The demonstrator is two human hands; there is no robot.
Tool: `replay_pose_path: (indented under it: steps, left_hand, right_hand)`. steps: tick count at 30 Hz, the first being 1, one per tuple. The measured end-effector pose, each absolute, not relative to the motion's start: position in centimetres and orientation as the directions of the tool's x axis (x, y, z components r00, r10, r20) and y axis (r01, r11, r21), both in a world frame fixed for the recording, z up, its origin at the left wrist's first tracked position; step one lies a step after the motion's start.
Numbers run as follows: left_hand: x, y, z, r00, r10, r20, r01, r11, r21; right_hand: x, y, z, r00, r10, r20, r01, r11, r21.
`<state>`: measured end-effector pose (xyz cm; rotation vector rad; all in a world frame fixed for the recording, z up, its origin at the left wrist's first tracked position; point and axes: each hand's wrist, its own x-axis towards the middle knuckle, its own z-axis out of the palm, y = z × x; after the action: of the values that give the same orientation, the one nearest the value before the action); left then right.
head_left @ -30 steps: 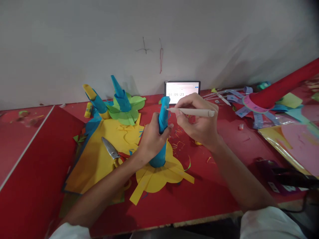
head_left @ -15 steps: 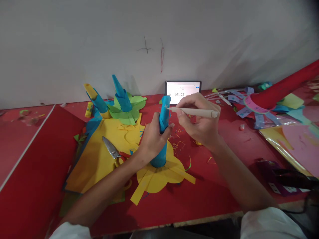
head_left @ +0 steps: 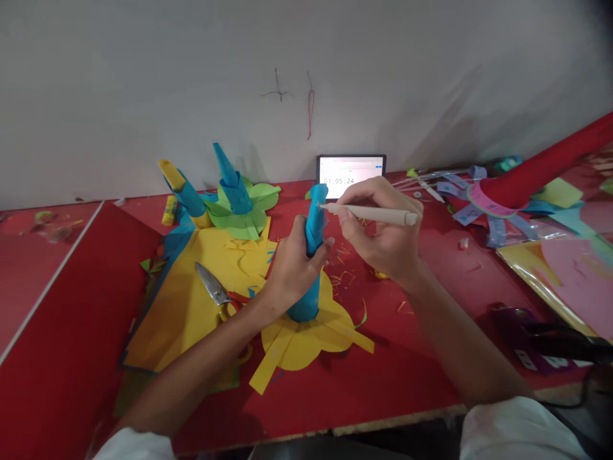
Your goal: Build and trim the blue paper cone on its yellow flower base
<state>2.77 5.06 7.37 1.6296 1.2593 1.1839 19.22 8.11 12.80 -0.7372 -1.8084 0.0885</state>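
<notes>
My left hand (head_left: 297, 262) is wrapped round a blue paper tube (head_left: 315, 223), which stands upright on a yellow flower-shaped paper base (head_left: 301, 348). Between the fingers of my right hand (head_left: 390, 230) is a white pen (head_left: 376, 214), its tip at the upper part of the tube. Small pale marks show on the tube near the tip. Scissors (head_left: 213, 284) with red and yellow handles lie on yellow paper sheets (head_left: 167, 313) left of my left hand.
Behind stand a green paper flower with a blue cone (head_left: 234, 191), a blue and yellow tube (head_left: 184, 191), a glue stick (head_left: 169, 211) and a lit tablet (head_left: 352, 169). At right are a red cone (head_left: 546, 160) and a purple object (head_left: 531, 342). Paper scraps lie about.
Both hands keep nearly the same pose and hold. The whole view has shifted very slightly, and the tablet's timer reads one second more.
</notes>
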Motion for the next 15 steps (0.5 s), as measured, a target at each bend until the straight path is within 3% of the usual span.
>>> replay_pose_path:
  steps: [15]
  left_hand:
    - [2.80,4.92,7.55,0.103,0.980,0.172,0.268,-0.194,0.944]
  right_hand:
    - [19.22,8.21,12.65,-0.205,0.508,0.837,0.416,0.819,-0.395]
